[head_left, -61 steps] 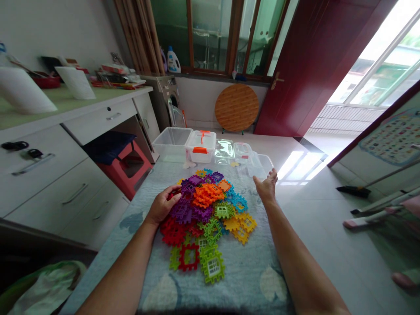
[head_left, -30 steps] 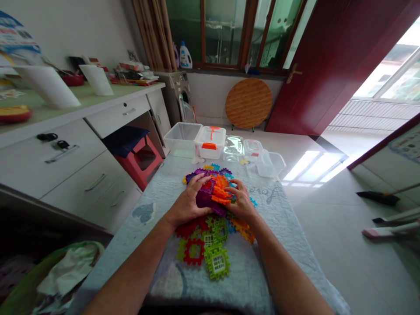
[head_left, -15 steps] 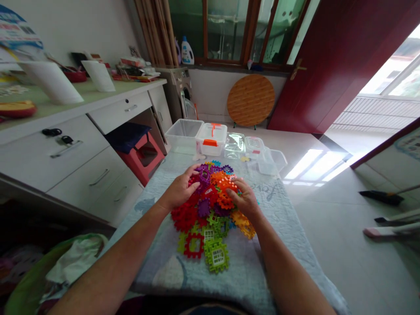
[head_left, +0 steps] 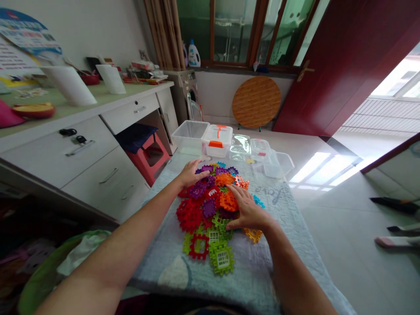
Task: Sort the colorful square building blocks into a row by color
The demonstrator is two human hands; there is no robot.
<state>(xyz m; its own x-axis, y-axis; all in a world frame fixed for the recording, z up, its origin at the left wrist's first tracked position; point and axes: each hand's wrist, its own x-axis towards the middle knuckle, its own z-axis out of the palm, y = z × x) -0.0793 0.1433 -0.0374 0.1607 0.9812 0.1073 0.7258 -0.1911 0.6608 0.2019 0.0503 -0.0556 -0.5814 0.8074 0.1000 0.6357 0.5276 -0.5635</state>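
A heap of plastic interlocking building blocks lies on a cloth-covered table [head_left: 252, 271]. Red blocks [head_left: 189, 215] and purple blocks [head_left: 209, 208] fill its left and middle, orange blocks [head_left: 228, 201] its right. Toward me lie green blocks [head_left: 222, 259] and a red square frame block [head_left: 199, 246]. My left hand [head_left: 190, 174] rests at the heap's far left edge by the purple blocks, fingers apart. Over the right side, my right hand [head_left: 246, 205] is spread, its thumb near the green blocks and its fingers by the orange ones. Neither hand visibly grips a block.
Along the table's far edge stand an open clear bin [head_left: 190, 133], a lidded clear box with orange latches [head_left: 217, 142] and more clear containers [head_left: 277, 165]. On the left are a white desk [head_left: 111, 175] and a pink stool [head_left: 149, 159]. A round wooden tabletop [head_left: 256, 103] leans on the wall.
My left hand has moved toward the heap's far left edge. My right hand has spread wider, its thumb now lower by the green blocks. The view has shifted slightly.
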